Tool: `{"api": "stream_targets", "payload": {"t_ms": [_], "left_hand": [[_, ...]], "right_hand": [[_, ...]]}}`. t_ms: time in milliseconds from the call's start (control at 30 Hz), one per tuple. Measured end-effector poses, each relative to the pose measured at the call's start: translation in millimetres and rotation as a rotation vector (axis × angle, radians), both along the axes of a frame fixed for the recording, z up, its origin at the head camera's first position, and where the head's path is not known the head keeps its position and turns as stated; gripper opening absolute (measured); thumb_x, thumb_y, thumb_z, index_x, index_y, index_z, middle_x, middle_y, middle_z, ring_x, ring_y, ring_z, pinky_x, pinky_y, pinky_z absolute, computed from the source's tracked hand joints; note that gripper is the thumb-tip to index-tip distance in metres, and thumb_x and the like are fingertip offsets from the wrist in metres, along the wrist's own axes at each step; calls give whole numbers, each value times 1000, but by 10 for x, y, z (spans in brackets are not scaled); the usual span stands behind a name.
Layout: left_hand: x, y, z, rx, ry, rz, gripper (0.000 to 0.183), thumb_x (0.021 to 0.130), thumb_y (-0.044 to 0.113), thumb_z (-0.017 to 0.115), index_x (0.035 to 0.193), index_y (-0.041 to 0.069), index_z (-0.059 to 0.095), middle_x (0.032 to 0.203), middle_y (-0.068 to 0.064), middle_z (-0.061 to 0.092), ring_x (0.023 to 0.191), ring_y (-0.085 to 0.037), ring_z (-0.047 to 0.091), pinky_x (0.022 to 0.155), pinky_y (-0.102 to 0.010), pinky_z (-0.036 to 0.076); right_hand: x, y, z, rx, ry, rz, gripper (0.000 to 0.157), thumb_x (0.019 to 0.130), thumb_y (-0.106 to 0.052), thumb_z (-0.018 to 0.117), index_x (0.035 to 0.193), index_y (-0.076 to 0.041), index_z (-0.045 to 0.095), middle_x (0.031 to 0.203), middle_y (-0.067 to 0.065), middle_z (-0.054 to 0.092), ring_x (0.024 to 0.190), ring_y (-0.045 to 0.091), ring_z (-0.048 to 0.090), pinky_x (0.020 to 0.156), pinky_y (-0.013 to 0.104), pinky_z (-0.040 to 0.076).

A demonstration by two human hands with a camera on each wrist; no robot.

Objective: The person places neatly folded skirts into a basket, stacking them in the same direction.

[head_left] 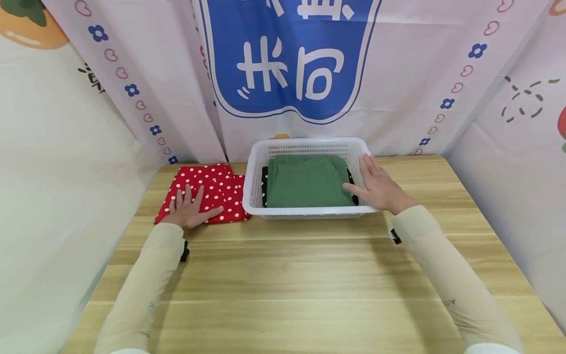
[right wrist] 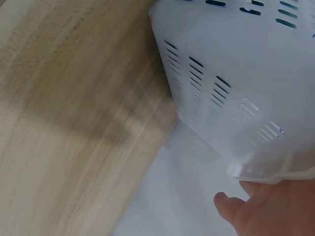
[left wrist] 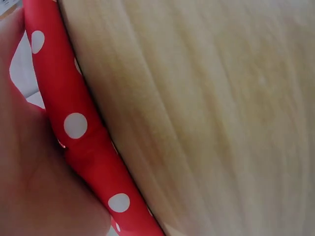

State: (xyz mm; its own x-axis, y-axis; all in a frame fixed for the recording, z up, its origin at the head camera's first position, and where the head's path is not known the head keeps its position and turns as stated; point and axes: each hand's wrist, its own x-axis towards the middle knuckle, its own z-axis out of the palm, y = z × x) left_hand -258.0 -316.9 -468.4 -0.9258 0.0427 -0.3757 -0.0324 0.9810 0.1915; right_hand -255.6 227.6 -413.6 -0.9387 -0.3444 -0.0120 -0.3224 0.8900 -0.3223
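Note:
My left hand [head_left: 187,213] rests with spread fingers on a folded red cloth with white dots [head_left: 216,184] at the table's back left. In the left wrist view the cloth's thick folded edge [left wrist: 76,125] lies beside the hand. My right hand [head_left: 379,188] rests on the right rim of a white plastic basket [head_left: 309,211], thumb stretched over the inside. The right wrist view shows its fingers [right wrist: 229,205] at the rim, by the slotted basket wall [right wrist: 206,93]. Inside the basket lies a folded green garment [head_left: 309,184], over a black cloth with white dots [head_left: 264,186] that is mostly hidden.
Everything stands on a wood-grain table [head_left: 283,275]. A white printed curtain [head_left: 389,118] hangs right behind the basket, with plain white sheets at both sides. The basket's left end overlaps the red cloth's right edge in the head view.

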Motion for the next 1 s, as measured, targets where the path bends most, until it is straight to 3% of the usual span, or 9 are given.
{"api": "stream_targets", "payload": {"t_ms": [267, 500, 1000], "left_hand": [[23, 18, 24, -10, -30, 12, 117, 77, 87, 36, 155, 13, -11, 156, -29, -21, 141, -57, -15, 109, -76, -4], [151, 59, -6, 11, -30, 15, 118, 77, 88, 33, 154, 12, -14, 155, -31, -23, 140, -59, -16, 107, -78, -6], [715, 165, 41, -50, -41, 0, 120, 77, 88, 32, 154, 5, -9, 155, -36, -15, 138, -63, -9, 104, -81, 1]], "right_hand": [[15, -20, 9, 22, -5, -9, 99, 93, -70, 32, 153, -2, -8, 162, 18, -12, 151, 35, -12, 122, 57, 5], [26, -18, 8, 25, -9, -8, 99, 93, -70, 31, 153, -2, -9, 162, 18, -12, 151, 33, -14, 123, 54, 2], [6, -10, 0, 26, -2, -4, 99, 94, -69, 32, 153, -2, -10, 162, 18, -13, 151, 34, -13, 123, 56, 3]]}}
